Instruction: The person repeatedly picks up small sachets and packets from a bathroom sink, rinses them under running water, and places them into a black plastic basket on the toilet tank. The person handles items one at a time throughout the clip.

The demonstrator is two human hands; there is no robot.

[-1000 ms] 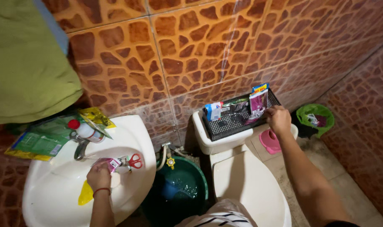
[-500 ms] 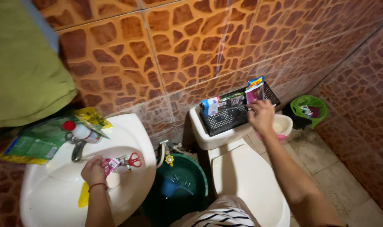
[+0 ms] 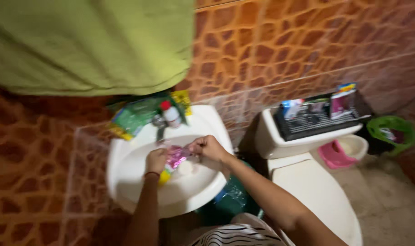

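Over the white sink (image 3: 125, 182), both hands hold a small pink shiny packet (image 3: 175, 156). My left hand (image 3: 156, 160) grips its left end and my right hand (image 3: 208, 148) pinches its right end. A yellow object (image 3: 164, 176) lies in the basin under the left hand. Just behind the hands stands the metal tap (image 3: 160, 128), with a small white bottle with a red cap (image 3: 171, 114) beside it.
Green and yellow packets (image 3: 134, 116) lie on the sink's back rim. A green towel (image 3: 89, 41) hangs above. To the right a white toilet (image 3: 321, 196) carries a black basket (image 3: 316, 120) of items on its tank. A green bowl (image 3: 392, 130) sits on the floor.
My right hand has come from the black basket on the toilet tank over to the sink and taken hold of the pink packet. The view has swung left.
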